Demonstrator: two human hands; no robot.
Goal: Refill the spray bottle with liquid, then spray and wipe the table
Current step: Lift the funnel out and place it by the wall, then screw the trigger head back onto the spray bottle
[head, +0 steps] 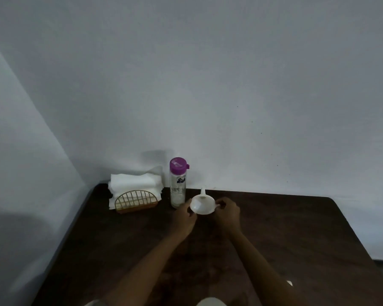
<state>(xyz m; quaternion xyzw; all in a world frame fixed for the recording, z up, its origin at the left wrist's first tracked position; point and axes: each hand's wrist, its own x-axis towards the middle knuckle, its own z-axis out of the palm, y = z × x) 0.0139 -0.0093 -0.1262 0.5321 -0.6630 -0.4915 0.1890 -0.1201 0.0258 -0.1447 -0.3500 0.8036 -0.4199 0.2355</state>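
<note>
From the head view, both hands are out in front over the dark table with a white funnel held between them; the left hand has its fingers curled against the bowl's left rim, and the right hand pinches the small tab on the bowl's right side, so each hand grips the funnel and neither is free; the funnel lies tipped, its wide mouth turned back toward the person and its spout pointing away from the hands and somewhat upward, toward the wall; its long axis therefore runs roughly front to back, not vertical, and I judge the spout must be swung downward before it can seat in any neck; just beyond the left hand and a little to its outer side stands a purple-capped bottle, upright, its flip lid down, with clear liquid low inside; the left hand is plainly the nearer of the two to it, the right hand lying on the far side of the funnel; further out past the left hand, white tissues sit stacked in a wire holder; a spray bottle cannot be made out with any certainty here, so the funnel's target is not shown; refilling looks barely begun.
</note>
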